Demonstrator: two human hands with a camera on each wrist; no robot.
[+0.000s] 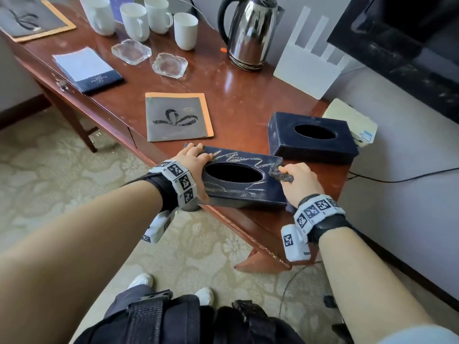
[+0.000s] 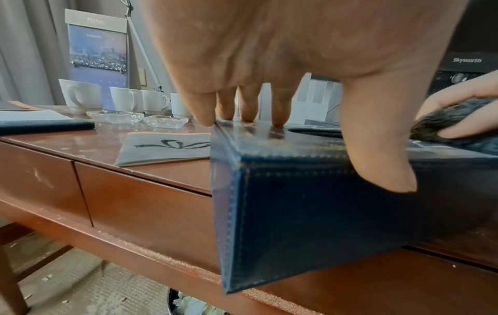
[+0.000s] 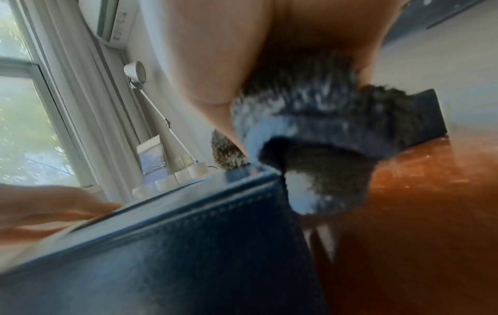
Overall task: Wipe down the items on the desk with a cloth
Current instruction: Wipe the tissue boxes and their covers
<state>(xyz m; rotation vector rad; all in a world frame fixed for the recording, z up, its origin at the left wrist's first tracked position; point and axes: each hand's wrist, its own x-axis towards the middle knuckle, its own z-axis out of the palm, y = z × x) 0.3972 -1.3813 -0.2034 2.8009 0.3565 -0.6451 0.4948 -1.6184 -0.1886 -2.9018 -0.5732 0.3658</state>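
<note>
Head view shows the work partway through one item: the near tissue box (image 1: pixel 238 180) sits at the desk's (image 1: pixel 236 95) near right corner, its front end overhanging the front edge, and pale dust streaks lie across its top around the oval opening, so this box reads as only partly wiped. The left hand (image 1: pixel 196 157) steadies it, fingertips (image 2: pixel 277 121) pressed on the far top edge and thumb curled down the near side, as the left wrist view makes plain. The right hand (image 1: pixel 298 180) pinches a dark, dust-laden cloth (image 1: pixel 280 173) against the box's right end; the right wrist view shows the cloth bunched between thumb and fingers, draping over that corner. Just behind, toward the right edge, a second tissue box (image 1: pixel 313 137) has a cleaner-looking top, though whether it has been wiped I cannot tell. Likely left to do: the folder (image 1: pixel 177 117) mid-desk, the booklet (image 1: pixel 89 70) by the front edge, two glass ashtrays (image 1: pixel 149 58), four white mugs (image 1: pixel 141 19) and the kettle (image 1: pixel 248 31) along the back.
</note>
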